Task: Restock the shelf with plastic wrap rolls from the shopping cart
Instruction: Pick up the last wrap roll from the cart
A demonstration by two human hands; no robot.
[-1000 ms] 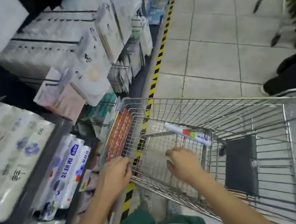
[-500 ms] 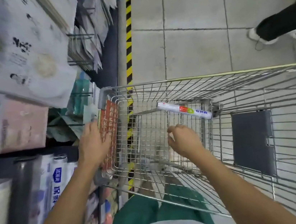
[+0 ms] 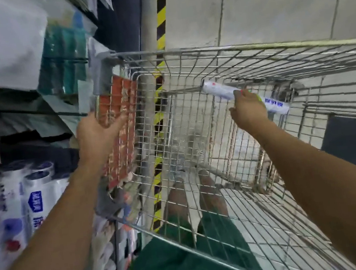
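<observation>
Filling most of the view, the silver wire shopping cart (image 3: 274,46) stands hard against the dark store shelf (image 3: 38,151) on the person's left. White plastic wrap rolls with blue labels (image 3: 35,194) are already stocked low on that shelf. A red printed panel (image 3: 123,119) lines the cart's wire wall on the shelf side.

One white plastic wrap roll with a coloured label (image 3: 216,89) lies slanted on the basket floor near the far end. It is the only roll visible in the cart, and it has not shifted over the last second.

What has changed is the right hand (image 3: 248,109). A second ago it hovered near the close rim, well short of the roll; now the arm is stretched forward and down, and the hand covers the roll's middle. Its back faces the camera with the thumb spread aside, so whether the fingers have closed cannot be told. The pickup looks imminent rather than done.

The left hand (image 3: 95,134) has slid further along the panelled wall and grips it, thumb across the wire, steadying the cart.
</observation>
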